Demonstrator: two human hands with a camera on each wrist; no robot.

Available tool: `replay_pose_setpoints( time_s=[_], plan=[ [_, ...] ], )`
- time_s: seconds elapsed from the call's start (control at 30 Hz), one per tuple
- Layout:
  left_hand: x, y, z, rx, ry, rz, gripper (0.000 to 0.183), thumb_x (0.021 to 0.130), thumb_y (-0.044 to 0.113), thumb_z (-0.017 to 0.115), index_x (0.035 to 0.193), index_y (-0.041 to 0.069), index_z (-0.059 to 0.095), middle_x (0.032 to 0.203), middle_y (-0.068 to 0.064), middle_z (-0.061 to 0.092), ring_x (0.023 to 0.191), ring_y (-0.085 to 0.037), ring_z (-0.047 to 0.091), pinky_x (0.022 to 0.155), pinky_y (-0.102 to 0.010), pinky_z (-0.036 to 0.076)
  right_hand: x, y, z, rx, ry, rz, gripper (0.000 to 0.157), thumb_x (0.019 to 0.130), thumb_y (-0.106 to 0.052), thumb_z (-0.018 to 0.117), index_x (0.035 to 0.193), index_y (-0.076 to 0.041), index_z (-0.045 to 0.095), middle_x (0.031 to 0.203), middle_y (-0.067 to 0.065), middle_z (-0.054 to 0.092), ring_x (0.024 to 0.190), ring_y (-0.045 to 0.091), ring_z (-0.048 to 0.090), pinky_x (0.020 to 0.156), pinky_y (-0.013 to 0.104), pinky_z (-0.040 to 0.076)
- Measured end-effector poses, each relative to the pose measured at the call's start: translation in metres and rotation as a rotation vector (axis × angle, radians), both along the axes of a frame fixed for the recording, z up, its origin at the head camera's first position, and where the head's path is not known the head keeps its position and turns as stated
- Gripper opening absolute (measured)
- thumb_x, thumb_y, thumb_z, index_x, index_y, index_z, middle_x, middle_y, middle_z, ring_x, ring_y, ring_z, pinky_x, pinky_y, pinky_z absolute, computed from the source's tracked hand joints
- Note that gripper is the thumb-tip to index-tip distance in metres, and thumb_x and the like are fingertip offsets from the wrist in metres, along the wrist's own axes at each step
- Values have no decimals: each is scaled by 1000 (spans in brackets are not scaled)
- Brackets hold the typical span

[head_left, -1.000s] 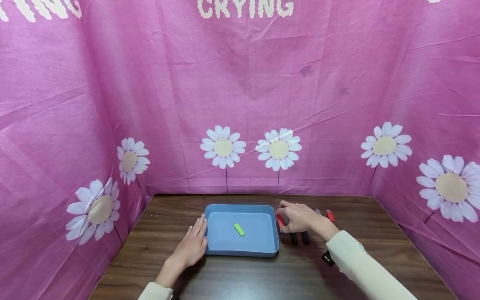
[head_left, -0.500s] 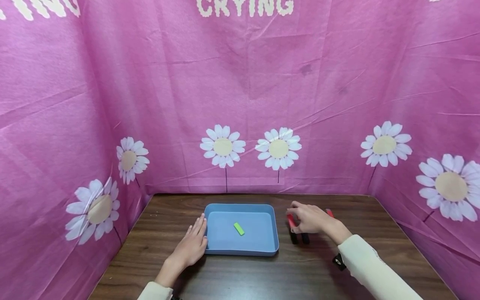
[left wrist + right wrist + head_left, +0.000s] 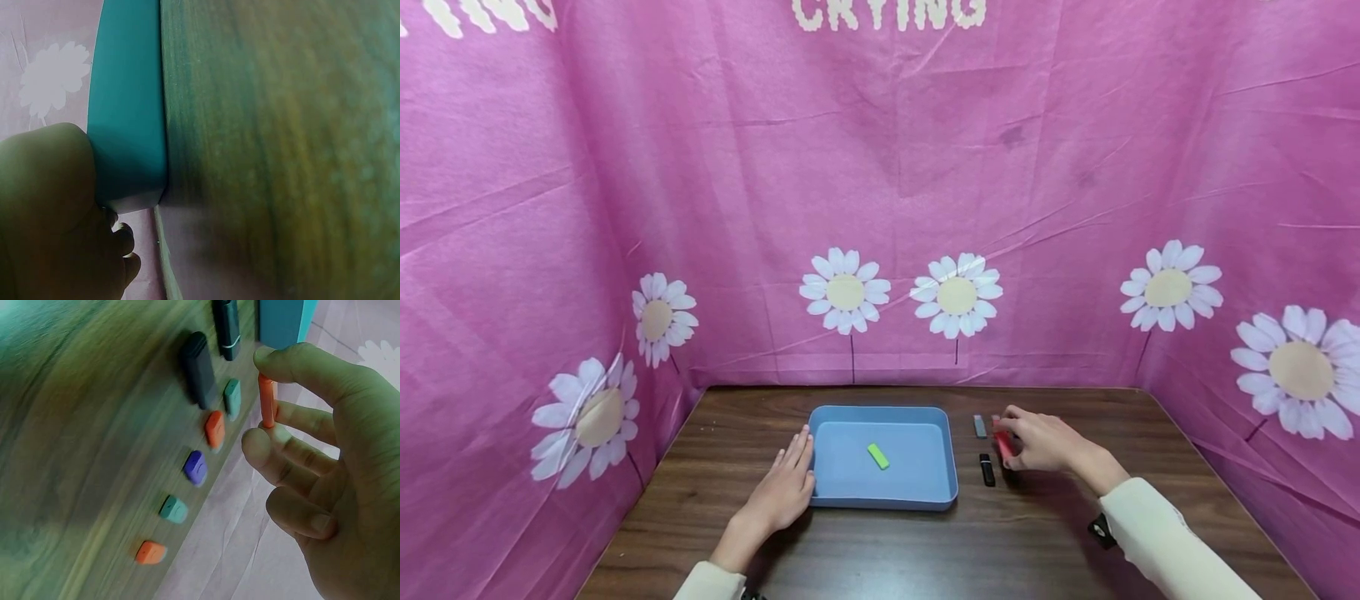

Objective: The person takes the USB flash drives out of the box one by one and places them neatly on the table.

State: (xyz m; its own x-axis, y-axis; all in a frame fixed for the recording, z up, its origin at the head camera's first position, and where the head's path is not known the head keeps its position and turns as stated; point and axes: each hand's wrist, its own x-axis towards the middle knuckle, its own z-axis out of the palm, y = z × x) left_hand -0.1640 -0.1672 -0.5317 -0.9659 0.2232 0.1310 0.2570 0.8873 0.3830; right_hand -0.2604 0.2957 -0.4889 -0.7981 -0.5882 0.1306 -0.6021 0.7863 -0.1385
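My right hand [image 3: 1047,442] pinches a slim red USB flash drive [image 3: 1003,447] between thumb and fingertips, raised over the table to the right of the tray; the same drive [image 3: 267,403] looks orange in the right wrist view. Near it lie a black flash drive [image 3: 987,469] with a silver band and a grey-blue one [image 3: 980,427]. Straight fingers of my left hand [image 3: 778,492] rest against the left wall of the blue tray [image 3: 883,504]. One bright green stick [image 3: 877,457] lies slanted inside the tray.
A second black drive [image 3: 197,369] lies beside the first. Smaller drives stretch away in a row, among them an orange one [image 3: 215,430], a purple one [image 3: 195,467] and a teal one [image 3: 174,509]. Pink cloth [image 3: 880,183] with daisies encloses the wooden table's [image 3: 865,558] back and sides.
My right hand has moved right, away from the tray's edge, carrying the red flash drive over the black ones. The grey-blue drive has come into view. My left hand stays put.
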Motion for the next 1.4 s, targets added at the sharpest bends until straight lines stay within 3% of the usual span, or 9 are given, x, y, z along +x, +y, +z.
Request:
replay_pose_setpoints(
  time_s=[0.1, 0.27, 0.4, 0.5, 0.67, 0.8, 0.97, 1.2, 1.4],
  plan=[
    [1, 1, 1, -1, 0, 2, 59, 109, 14, 46, 161, -11, 33, 175, -25, 23, 162, -44, 26, 130, -63, 26, 1, 7, -2, -7, 23, -4, 46, 75, -29, 90, 118, -15, 78, 106, -4, 62, 68, 3, 48, 60, 28, 43],
    [2, 1, 2, 6, -2, 4, 58, 109, 13, 46, 161, -11, 34, 175, -24, 24, 162, -44, 26, 130, -63, 26, 3, 20, -7, -12, 47, -7, 54, 74, -31, 93, 122, -13, 77, 109, -1, 64, 69, 5, 49, 59, 29, 44],
    [2, 1, 1, 6, -2, 4, 58, 109, 13, 47, 160, -12, 34, 175, -25, 24, 162, -45, 26, 130, -64, 26, 6, 29, -12, 7, 43, -19, 57, 76, -35, 93, 124, -11, 76, 108, -2, 64, 80, 13, 62, 67, 39, 56],
    [1, 0, 0, -6, -10, 8, 59, 109, 14, 46, 161, -11, 33, 175, -24, 23, 162, -44, 26, 131, -63, 26, 9, 34, -14, 18, -2, -50, 58, 78, -38, 92, 126, -11, 75, 123, 6, 68, 95, 25, 72, 80, 51, 62],
    [1, 0, -3, -11, -18, 12, 59, 110, 15, 44, 162, -11, 32, 176, -23, 22, 163, -43, 24, 132, -61, 25, 13, 40, -17, -1, -82, -80, 56, 79, -38, 92, 126, -12, 75, 146, 26, 61, 106, 40, 74, 85, 61, 61],
    [-1, -1, -4, -18, -13, 12, 60, 110, 15, 44, 162, -11, 31, 176, -24, 21, 163, -43, 25, 131, -62, 25, 14, 42, -21, -12, -92, -83, 56, 79, -38, 93, 126, -12, 75, 144, 23, 63, 98, 30, 74, 81, 56, 62],
    [0, 0, -3, -10, -13, 11, 59, 110, 14, 44, 162, -11, 32, 176, -24, 22, 163, -44, 25, 131, -62, 25, 13, 42, -28, -21, -87, -68, 57, 79, -39, 93, 126, -11, 76, 120, 3, 67, 86, 12, 64, 74, 45, 59],
    [2, 1, -2, 1, -7, 12, 59, 109, 13, 45, 161, -12, 33, 175, -24, 24, 162, -44, 26, 131, -62, 26, 14, 40, -30, -21, -119, -75, 58, 77, -38, 94, 125, -11, 75, 115, -1, 66, 86, 11, 63, 74, 45, 59],
    [2, 1, -3, -2, -3, 9, 59, 109, 13, 46, 161, -12, 34, 175, -25, 24, 162, -44, 26, 131, -62, 26, 18, 41, -30, -28, -116, -88, 51, 79, -38, 93, 120, -13, 76, 105, -6, 62, 78, 5, 54, 68, 36, 53]
  ],
)
